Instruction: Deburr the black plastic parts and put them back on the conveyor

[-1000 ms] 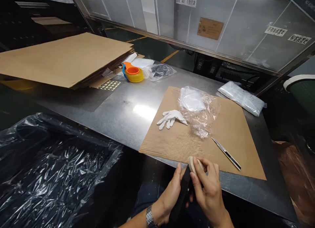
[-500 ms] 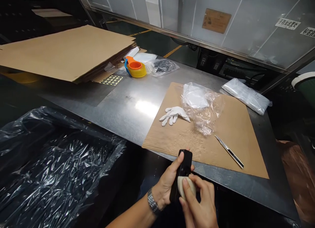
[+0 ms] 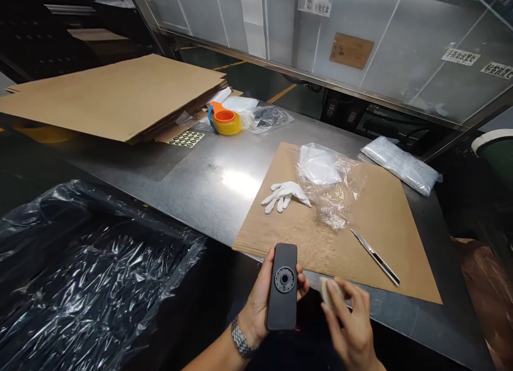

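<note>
My left hand (image 3: 256, 301) holds a flat black device (image 3: 282, 286) upright, its face with a round dial turned toward me, just in front of the table's near edge. A metal watch sits on that wrist. My right hand (image 3: 352, 328) is beside it on the right, apart from the device, pinching a small pale pad (image 3: 326, 290) in its fingertips. Both hands hover below the edge of a brown cardboard sheet (image 3: 380, 221) lying on the steel table (image 3: 208, 173).
On the cardboard lie a white glove (image 3: 285, 194), a crumpled clear bag (image 3: 331, 184) and a slim knife (image 3: 374, 257). Behind are an orange tape dispenser (image 3: 224, 121), a sticker sheet (image 3: 185, 139), stacked cardboard (image 3: 112, 93) and bagged items (image 3: 401, 164). A plastic-lined black bin (image 3: 88, 275) stands at left.
The pad was on the device half a second ago; my right hand has pulled it off to the right. My left hand has turned the device so its dial face shows.
</note>
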Demonstrator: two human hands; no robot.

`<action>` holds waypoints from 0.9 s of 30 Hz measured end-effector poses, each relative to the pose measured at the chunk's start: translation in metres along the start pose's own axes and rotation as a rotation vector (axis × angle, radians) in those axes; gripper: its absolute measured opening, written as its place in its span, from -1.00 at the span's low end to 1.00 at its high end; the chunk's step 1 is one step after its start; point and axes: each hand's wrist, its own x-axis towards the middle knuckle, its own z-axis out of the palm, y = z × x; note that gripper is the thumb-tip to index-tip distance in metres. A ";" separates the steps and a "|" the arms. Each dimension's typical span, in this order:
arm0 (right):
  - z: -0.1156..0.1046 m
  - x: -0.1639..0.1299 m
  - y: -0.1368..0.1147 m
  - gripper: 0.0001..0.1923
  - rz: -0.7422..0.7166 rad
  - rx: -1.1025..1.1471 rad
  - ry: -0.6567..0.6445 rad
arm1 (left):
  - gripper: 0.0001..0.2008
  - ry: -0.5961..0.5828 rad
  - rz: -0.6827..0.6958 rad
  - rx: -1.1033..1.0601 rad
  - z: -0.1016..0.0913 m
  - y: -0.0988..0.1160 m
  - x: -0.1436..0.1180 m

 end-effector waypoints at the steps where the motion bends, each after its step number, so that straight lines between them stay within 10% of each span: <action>1: 0.000 0.008 0.009 -0.45 0.020 -0.026 0.007 | -0.55 -0.004 -0.007 0.022 0.000 0.000 0.000; 11: 0.030 0.053 0.069 -0.62 0.132 -0.300 -0.103 | -0.65 -0.038 0.017 0.167 -0.006 0.003 -0.001; 27: -0.017 0.037 0.115 -0.74 0.478 -0.441 -0.174 | -0.89 0.008 0.097 0.198 -0.007 -0.002 -0.002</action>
